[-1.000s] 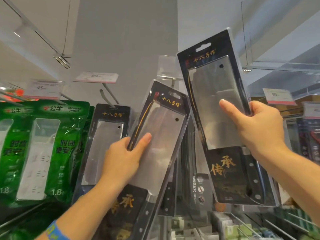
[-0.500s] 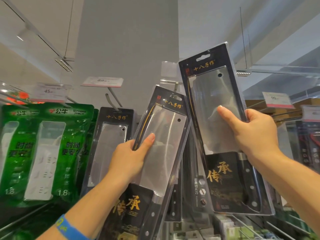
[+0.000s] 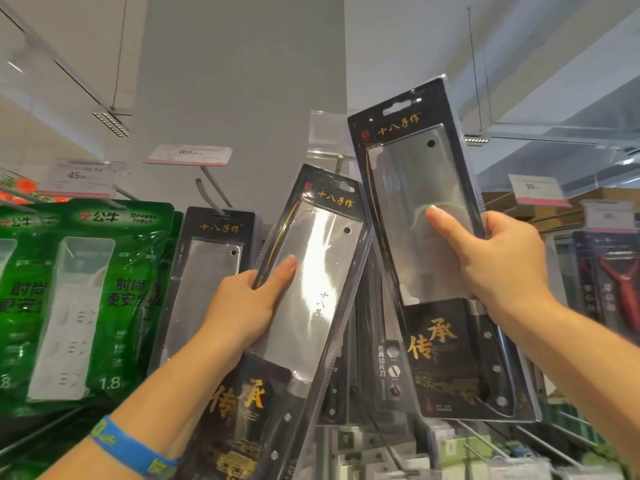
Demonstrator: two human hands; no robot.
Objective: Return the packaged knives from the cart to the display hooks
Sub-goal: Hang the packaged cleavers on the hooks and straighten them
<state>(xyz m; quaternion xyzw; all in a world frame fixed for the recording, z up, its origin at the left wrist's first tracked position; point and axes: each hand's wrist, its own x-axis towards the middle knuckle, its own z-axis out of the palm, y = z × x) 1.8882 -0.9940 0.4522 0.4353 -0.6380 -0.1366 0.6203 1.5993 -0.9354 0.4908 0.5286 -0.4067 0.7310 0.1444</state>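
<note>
Left pack (image 3: 322, 271) bottom cut by frame edge. Left grip (image 3: 242, 306), right grip (image 3: 502, 268): fingers hidden behind packs, thumbs only. Right pack (image 3: 415, 188) covers hung packs (image 3: 363, 341). Price tag (image 3: 188, 154) small print unreadable.

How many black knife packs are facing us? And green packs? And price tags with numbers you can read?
Black knife packs facing us: 3 (left pack in the left hand, right pack in the right hand, hooked pack)
Green packs showing fronts: 2
Readable price tags: 3 (45 tag, 89 tag, 99 tag)
Total: 8
Edge-on packs behind aren't counted.
</note>
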